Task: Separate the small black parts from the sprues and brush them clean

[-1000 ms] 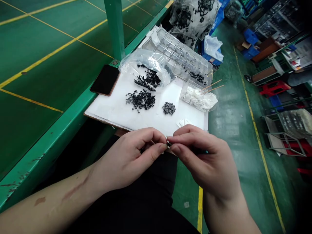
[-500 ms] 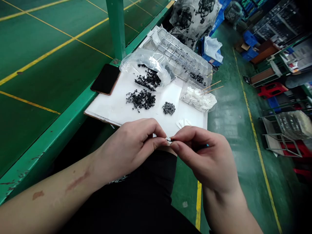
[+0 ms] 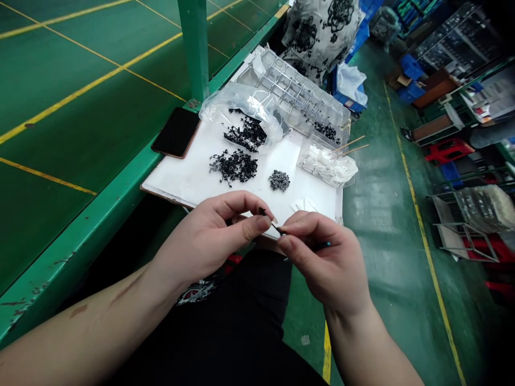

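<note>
My left hand (image 3: 205, 238) and my right hand (image 3: 322, 262) meet above the near edge of a white board (image 3: 193, 179). Between their fingertips runs a thin black stem (image 3: 272, 222), pinched by my left thumb and forefinger. My right fingers grip a slim dark rod with a blue mark (image 3: 322, 246), and its tip reaches the stem. On the board lie two loose heaps of black sprigs (image 3: 233, 166), a small pile of dark beads (image 3: 279, 180) and white paper scraps (image 3: 304, 204).
Behind the board are a clear compartment tray (image 3: 292, 91), a plastic bag (image 3: 241, 110) and a clear box of white pads with wooden sticks (image 3: 328, 165). A phone (image 3: 176, 132) lies at the left. A green bench edge (image 3: 80, 228) runs alongside, with a post (image 3: 195, 48).
Both hands have risen slightly and drawn a little apart. The thin black stem now shows clearly between the fingertips, slanting up to the left. The grip on it stays.
</note>
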`<act>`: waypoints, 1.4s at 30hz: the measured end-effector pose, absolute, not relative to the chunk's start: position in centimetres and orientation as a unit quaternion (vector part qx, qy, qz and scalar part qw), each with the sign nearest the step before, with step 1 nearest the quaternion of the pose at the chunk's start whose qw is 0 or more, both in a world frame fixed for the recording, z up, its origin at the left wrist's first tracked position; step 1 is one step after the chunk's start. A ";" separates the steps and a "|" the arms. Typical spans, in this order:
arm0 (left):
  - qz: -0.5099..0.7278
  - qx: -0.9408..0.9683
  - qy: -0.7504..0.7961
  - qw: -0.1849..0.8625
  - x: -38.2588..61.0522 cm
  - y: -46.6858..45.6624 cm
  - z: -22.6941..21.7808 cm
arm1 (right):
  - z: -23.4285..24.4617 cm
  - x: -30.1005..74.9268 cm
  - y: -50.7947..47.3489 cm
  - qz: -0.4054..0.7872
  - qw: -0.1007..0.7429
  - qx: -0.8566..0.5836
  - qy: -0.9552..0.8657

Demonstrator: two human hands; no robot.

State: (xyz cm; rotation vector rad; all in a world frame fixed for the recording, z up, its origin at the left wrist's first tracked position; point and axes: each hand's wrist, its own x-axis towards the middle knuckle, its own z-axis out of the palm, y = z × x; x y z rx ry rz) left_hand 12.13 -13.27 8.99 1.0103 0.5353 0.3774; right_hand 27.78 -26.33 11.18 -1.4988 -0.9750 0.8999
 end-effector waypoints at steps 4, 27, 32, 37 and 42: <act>0.160 0.463 0.236 0.839 12.3 -13.5 9.1 | 11.1 27.8 -26.3 0.396 0.466 -0.654 -0.445; 0.130 0.578 0.295 0.750 11.0 -14.2 7.5 | 12.7 32.0 -28.5 0.119 0.771 -0.597 -0.185; 0.142 0.575 0.281 0.755 11.3 -14.6 8.6 | 13.7 30.1 -29.0 0.205 0.789 -0.548 -0.189; 0.147 0.543 0.266 0.783 11.3 -14.8 9.1 | 13.5 29.1 -28.8 0.222 0.780 -0.548 -0.204; 0.143 0.526 0.269 0.794 11.1 -14.8 9.2 | 13.4 29.0 -28.8 0.219 0.774 -0.550 -0.226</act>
